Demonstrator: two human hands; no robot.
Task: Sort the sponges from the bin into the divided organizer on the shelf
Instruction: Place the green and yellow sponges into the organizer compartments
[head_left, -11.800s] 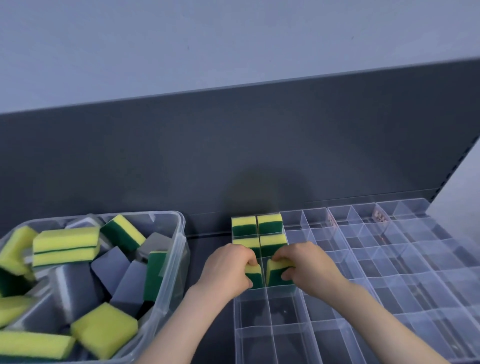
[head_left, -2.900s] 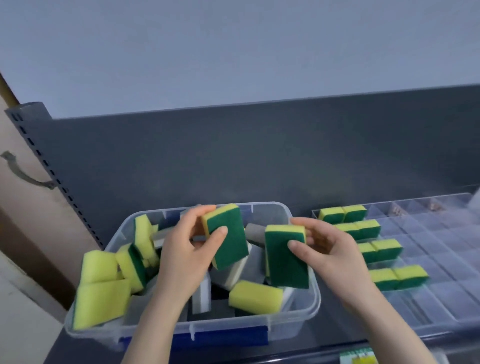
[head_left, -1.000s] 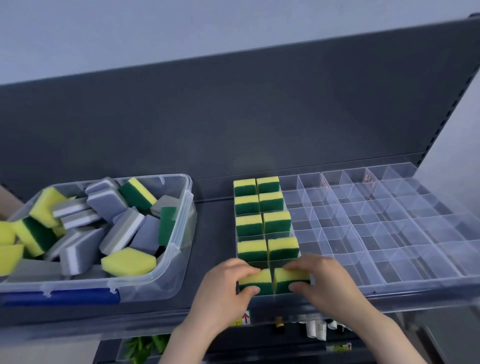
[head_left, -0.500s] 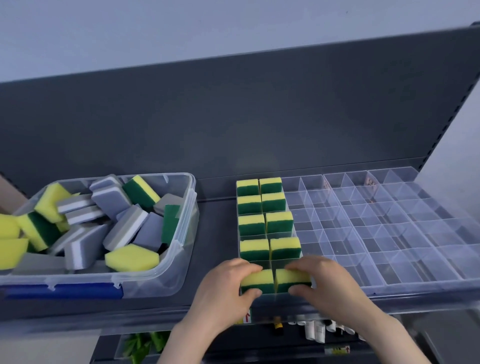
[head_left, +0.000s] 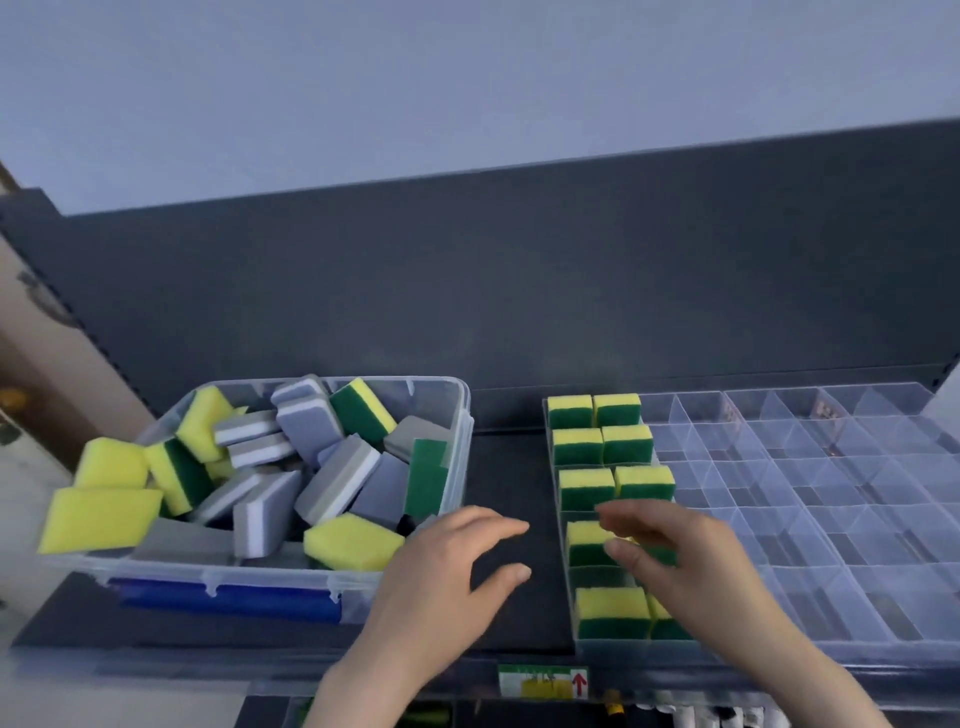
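A clear plastic bin (head_left: 457, 415) on the left of the shelf holds several loose yellow-green sponges (head_left: 353, 540) and grey-white sponges (head_left: 337, 473). To the right lies the clear divided organizer (head_left: 810, 499). Its two left columns hold yellow-green sponges (head_left: 613, 618) standing on edge, green side toward me. My left hand (head_left: 447, 577) hovers over the dark shelf between bin and organizer, fingers spread, holding nothing. My right hand (head_left: 675, 561) hovers over the front sponges of the organizer, fingers loose and empty, hiding part of two of them.
The dark shelf back panel (head_left: 519, 291) rises behind both containers. A blue latch (head_left: 228, 597) sits on the bin's front. A price label (head_left: 543, 680) with a red arrow is on the shelf's front edge. The organizer's other compartments stand unfilled.
Both hands have let go of the front pair of sponges, now seated in the nearest compartments. The hands have lifted and shifted left, the left one toward the bin.
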